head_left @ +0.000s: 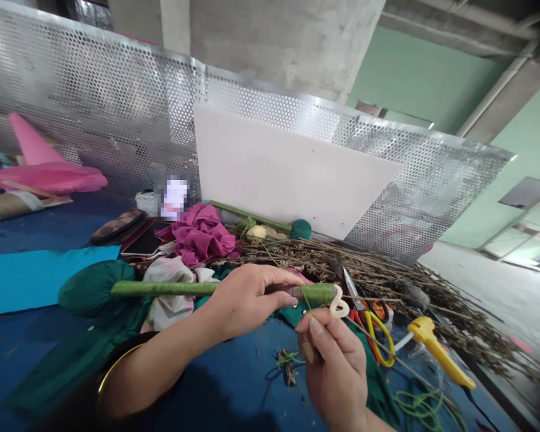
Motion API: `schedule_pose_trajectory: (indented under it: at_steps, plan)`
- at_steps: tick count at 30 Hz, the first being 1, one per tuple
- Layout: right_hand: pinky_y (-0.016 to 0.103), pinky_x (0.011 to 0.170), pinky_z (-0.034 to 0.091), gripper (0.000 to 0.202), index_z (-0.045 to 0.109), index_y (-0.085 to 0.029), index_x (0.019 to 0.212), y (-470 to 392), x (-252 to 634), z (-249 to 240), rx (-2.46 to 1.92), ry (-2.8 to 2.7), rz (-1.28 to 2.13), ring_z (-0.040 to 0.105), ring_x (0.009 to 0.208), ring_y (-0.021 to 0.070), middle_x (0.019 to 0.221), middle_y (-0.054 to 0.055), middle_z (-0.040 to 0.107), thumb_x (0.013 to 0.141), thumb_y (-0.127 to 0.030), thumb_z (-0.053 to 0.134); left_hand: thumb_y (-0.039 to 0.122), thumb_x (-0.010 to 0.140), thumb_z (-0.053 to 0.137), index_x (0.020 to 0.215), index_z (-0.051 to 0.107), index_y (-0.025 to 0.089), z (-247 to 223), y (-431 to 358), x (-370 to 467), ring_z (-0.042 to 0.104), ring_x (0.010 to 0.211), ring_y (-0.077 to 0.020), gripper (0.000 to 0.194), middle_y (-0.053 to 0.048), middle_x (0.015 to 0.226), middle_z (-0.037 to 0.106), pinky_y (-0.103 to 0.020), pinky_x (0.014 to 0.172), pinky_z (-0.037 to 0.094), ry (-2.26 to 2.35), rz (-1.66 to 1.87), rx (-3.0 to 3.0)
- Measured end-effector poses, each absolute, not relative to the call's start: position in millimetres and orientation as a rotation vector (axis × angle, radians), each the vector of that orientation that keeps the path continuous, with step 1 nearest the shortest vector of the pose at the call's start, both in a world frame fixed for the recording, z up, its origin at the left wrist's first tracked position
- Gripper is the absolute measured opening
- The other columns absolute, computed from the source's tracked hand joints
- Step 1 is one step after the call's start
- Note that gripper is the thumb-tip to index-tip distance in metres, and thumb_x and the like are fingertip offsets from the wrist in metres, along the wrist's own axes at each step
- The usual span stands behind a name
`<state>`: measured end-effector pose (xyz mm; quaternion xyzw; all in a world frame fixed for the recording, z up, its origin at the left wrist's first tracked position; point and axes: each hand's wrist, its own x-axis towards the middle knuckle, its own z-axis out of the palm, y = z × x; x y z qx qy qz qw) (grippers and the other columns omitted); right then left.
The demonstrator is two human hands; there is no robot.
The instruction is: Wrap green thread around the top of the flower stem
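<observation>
My left hand [249, 297] is closed round a stick wrapped in green thread [162, 288], which lies nearly level in front of me. A round dark green cloth head [94, 288] is at the stick's left end. From its right end juts a cream-coloured curl [339, 305]. Just below that end, my right hand [335, 363] pinches a thin green thread [308, 302] that runs up to the wrapping. A small tan piece [310, 353] shows under its fingers; what it is I cannot tell.
Scissors with yellow handles [382, 339] and a yellow glue gun [441, 351] lie at right, near dried stalks [387, 270]. Loose green thread [425, 408] is at lower right. Magenta cloth [202, 234] lies behind; a perforated metal panel [117, 102] stands at the back.
</observation>
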<state>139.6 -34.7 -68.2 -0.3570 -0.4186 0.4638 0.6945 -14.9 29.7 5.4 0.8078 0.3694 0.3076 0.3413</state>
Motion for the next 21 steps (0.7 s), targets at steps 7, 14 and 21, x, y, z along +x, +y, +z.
schedule_pose_trajectory:
  at_steps: [7, 14, 21]
  plan:
    - [0.022, 0.047, 0.027, 0.02, 0.073, -0.018, 0.076, -34, 145, -76, -0.879, -1.005, 0.93, 0.035, 0.05, 0.0085, 0.055, -0.002, 0.046, 0.084, -0.035, 0.066, 0.023, 0.081, 0.065, 0.108, 0.073, 0.03, 10, 29, -14, 0.066, 0.098, -0.0196, 0.029, 0.003, 0.108, 0.074, -0.025, 0.087, 0.047, 0.987, 0.787, 2.093]
    - [0.02, 0.038, 0.023, 0.022, 0.072, -0.018, 0.068, -31, 139, -60, -0.791, -0.872, 0.945, 0.031, 0.043, 0.0064, 0.053, -0.001, 0.048, 0.078, -0.037, 0.071, 0.023, 0.08, 0.065, 0.102, 0.072, 0.027, 10, 28, -13, 0.067, 0.09, -0.0177, 0.023, 0.004, 0.101, 0.075, -0.023, 0.078, 0.046, 1.009, 0.793, 2.074]
    - [0.02, 0.038, 0.023, 0.024, 0.071, -0.017, 0.071, -36, 140, -67, -0.85, -0.958, 0.925, 0.03, 0.042, 0.0069, 0.048, -0.004, 0.041, 0.083, -0.037, 0.066, 0.024, 0.081, 0.065, 0.104, 0.072, 0.03, 3, 31, -13, 0.066, 0.092, -0.0172, 0.025, 0.006, 0.104, 0.074, -0.023, 0.08, 0.045, 0.982, 0.827, 2.101]
